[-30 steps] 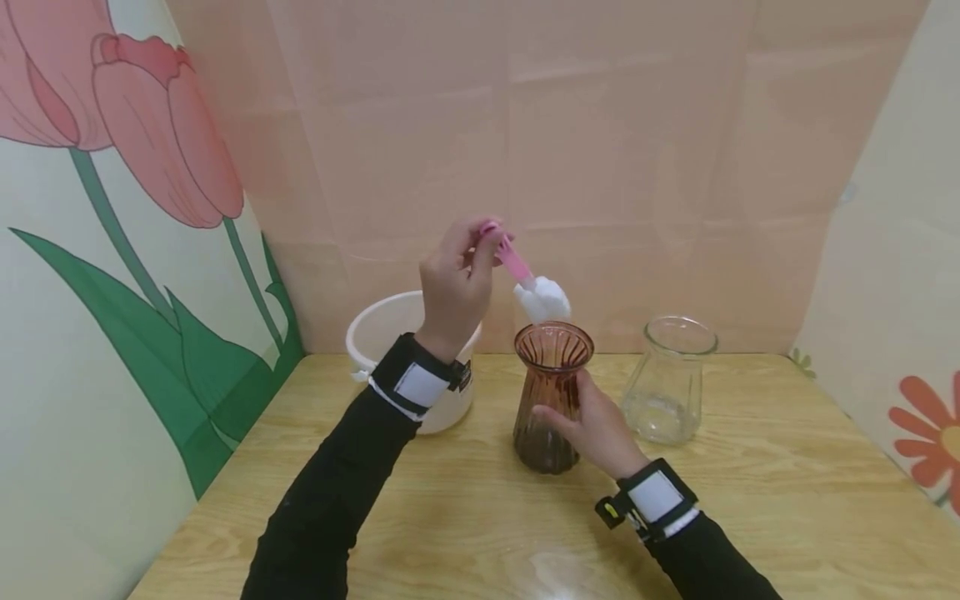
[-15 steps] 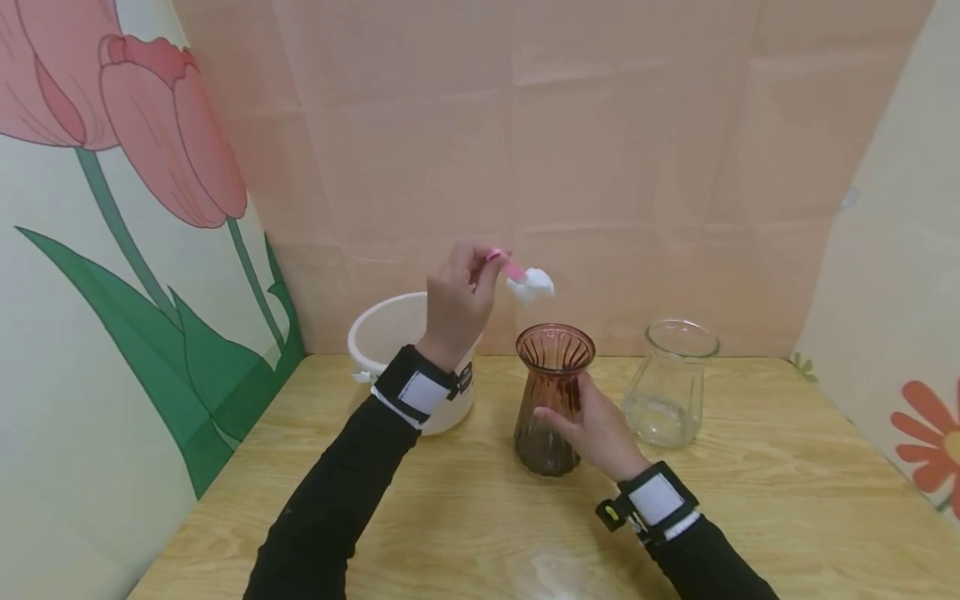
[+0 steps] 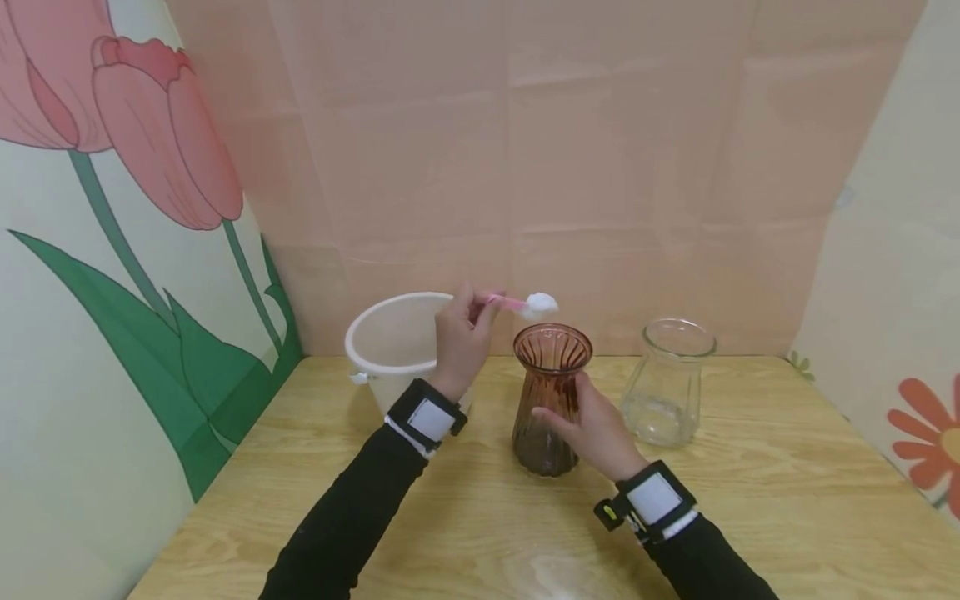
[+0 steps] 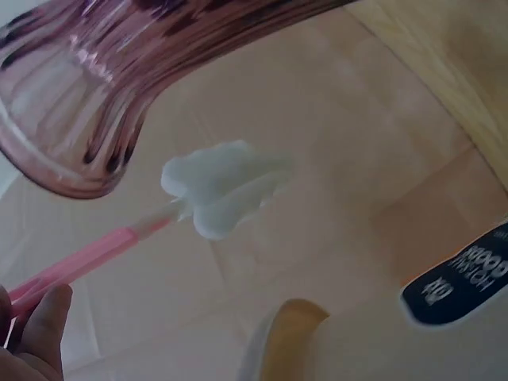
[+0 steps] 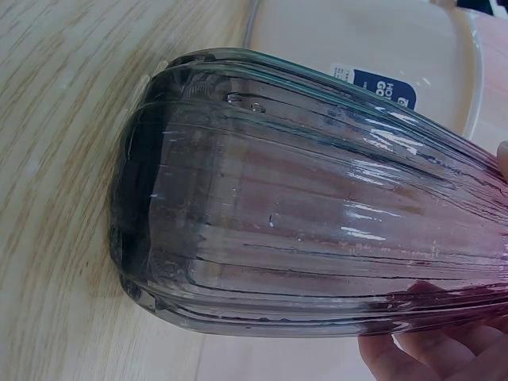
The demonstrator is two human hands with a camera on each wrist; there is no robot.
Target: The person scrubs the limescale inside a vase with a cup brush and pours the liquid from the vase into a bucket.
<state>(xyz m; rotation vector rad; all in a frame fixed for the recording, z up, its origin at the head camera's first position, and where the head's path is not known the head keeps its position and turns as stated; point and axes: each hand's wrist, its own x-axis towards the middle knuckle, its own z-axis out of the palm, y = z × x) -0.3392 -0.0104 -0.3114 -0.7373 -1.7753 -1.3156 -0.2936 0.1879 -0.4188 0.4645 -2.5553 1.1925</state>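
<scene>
The ribbed vase [image 3: 540, 392] is glossy glass, its fluted sides throwing sharp highlights. Right of the vase, the jar [image 3: 663, 396] is clear, smooth, shiny glass. Left of the vase, the bucket [image 3: 382, 390] looks like smooth plastic with a soft sheen. Near the vase's mouth, the pink-handled tool [image 4: 127, 238] has a smooth plastic shaft; its matt white head [image 4: 226, 190] is blurred and may be sponge. Beneath the vase, the table [image 3: 465, 533] shows wood grain, faintly glossy.
</scene>
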